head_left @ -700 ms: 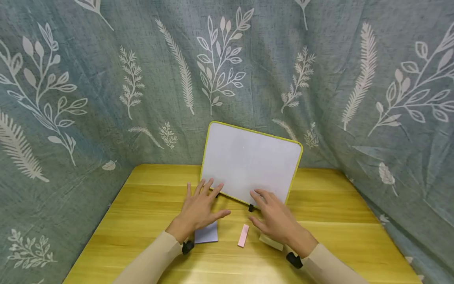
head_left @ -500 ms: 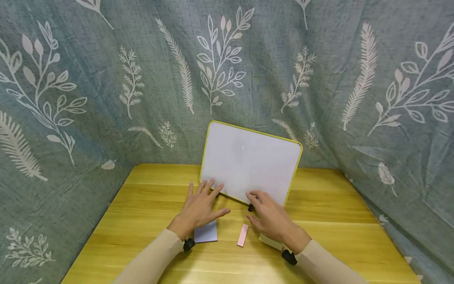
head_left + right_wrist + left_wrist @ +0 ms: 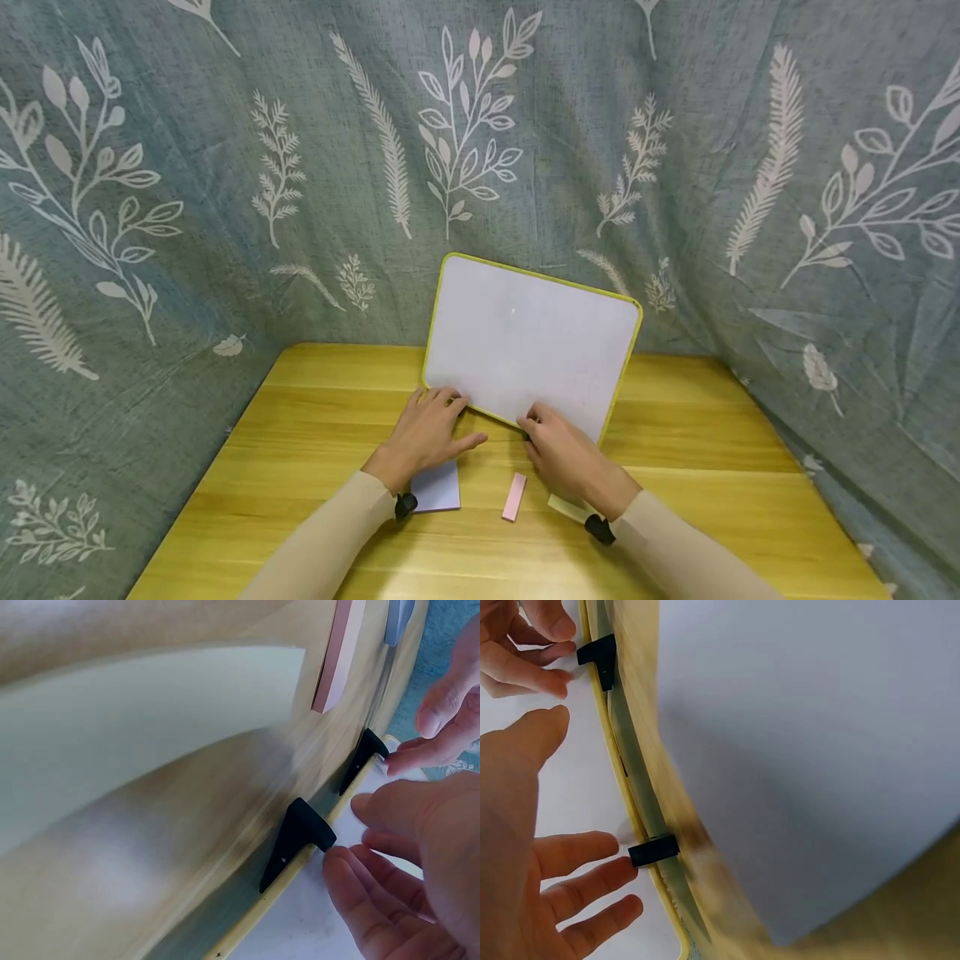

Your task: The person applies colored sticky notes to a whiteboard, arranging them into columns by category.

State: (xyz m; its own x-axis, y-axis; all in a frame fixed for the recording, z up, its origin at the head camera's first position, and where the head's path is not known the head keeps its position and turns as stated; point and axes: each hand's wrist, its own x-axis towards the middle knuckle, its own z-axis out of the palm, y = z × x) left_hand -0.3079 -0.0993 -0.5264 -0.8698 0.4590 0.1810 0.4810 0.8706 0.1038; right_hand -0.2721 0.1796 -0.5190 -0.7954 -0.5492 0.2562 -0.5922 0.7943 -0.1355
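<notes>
A whiteboard in a yellow frame leans back on the table, its lower edge slanting down to the right. Two black feet clip onto that edge: a left foot and a right foot. My left hand is at the lower left edge, fingers spread and lightly bent. In the left wrist view its fingertips reach the left foot. My right hand is at the right foot with loosely curled fingers. Its fingertips are close to that foot in the right wrist view, thumb and fingers apart; contact is unclear.
Near my wrists on the wooden table are a purple note pad, a pink strip-shaped pad and a pale yellow pad, the last partly hidden by my right arm. A leaf-patterned cloth hangs behind and at both sides.
My right hand has moved left and closer to the right foot, its fingers curling more. My left fingers have bent at the board's lower edge. The board has barely shifted.
</notes>
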